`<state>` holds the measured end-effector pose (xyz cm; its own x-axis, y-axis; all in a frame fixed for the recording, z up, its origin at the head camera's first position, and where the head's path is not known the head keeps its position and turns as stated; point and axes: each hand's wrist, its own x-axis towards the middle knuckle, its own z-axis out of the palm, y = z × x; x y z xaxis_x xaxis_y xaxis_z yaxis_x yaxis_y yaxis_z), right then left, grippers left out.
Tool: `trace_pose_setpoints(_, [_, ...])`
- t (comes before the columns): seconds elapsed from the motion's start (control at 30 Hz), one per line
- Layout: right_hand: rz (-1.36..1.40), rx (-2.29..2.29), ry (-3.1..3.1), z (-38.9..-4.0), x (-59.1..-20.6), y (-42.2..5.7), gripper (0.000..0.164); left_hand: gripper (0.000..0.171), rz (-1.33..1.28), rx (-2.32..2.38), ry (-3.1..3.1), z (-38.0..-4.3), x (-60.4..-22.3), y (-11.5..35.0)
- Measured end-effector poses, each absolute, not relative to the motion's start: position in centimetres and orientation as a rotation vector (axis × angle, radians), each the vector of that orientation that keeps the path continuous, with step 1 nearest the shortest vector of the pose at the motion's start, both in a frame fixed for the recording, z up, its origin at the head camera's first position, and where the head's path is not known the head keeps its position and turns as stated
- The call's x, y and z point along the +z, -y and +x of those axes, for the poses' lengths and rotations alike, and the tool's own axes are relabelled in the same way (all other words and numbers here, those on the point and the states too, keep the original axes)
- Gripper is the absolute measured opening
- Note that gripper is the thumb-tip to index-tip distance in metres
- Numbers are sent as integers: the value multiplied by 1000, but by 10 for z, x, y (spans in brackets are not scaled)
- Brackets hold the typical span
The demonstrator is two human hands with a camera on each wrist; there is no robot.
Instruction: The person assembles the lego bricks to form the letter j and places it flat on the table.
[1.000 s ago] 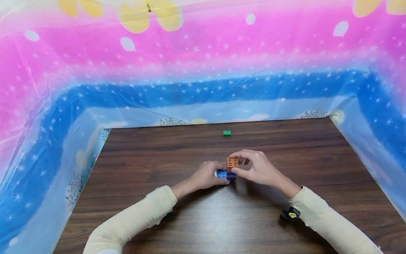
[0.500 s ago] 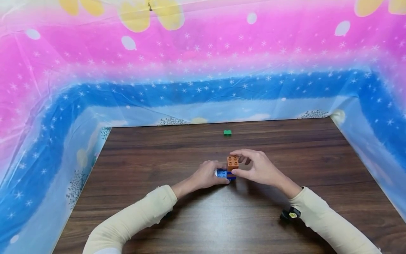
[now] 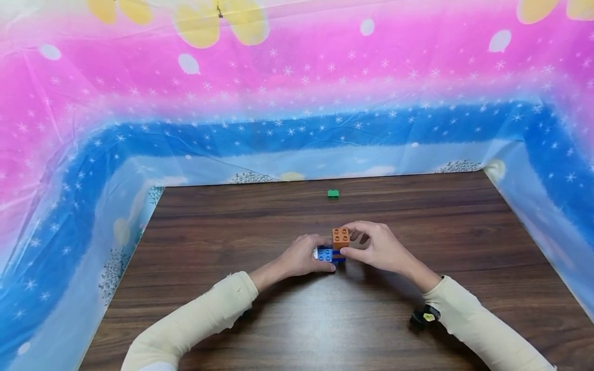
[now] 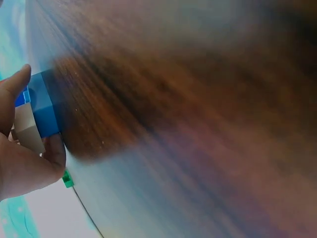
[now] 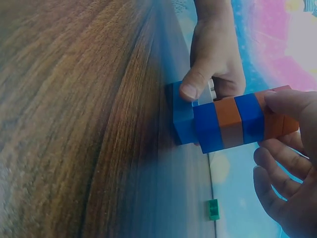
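In the head view my left hand [image 3: 301, 256] grips a light blue brick [image 3: 324, 254] low over the table, thumb in front and fingers behind. A whitish brick [image 4: 27, 129] sits over the light blue one inside that grip, as the left wrist view shows. Beside it rises a tower of blue bricks [image 5: 208, 128] and orange bricks [image 3: 341, 236] in alternating bands, with orange at the top. The tower's lowest blue brick stands over the light blue brick's end. My right hand [image 3: 376, 245] holds the tower's top between thumb and index finger, other fingers spread loosely.
A small green brick [image 3: 333, 194] lies toward the far edge of the wooden table [image 3: 232, 211]. A pink and blue patterned cloth [image 3: 297, 129] hangs around the table's back and sides. A black strap device [image 3: 424, 316] is on the right wrist.
My right index finger has slid slightly to the right along the back of the top orange brick. The left hand and the bricks stay almost where they were.
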<state>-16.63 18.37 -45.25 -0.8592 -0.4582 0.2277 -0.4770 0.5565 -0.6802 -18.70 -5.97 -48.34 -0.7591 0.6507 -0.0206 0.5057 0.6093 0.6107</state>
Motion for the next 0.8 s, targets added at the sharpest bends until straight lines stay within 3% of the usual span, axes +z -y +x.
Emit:
trace_pose_setpoints(0.2, [830,1211,2746,-167,-452,-184,44,67,905,846,-2601,-183,-478,71])
trace_pose_setpoints(0.8, [796,1183,2783,-165,-450,-185,48,59,885,879,-2690,-171,-477,101])
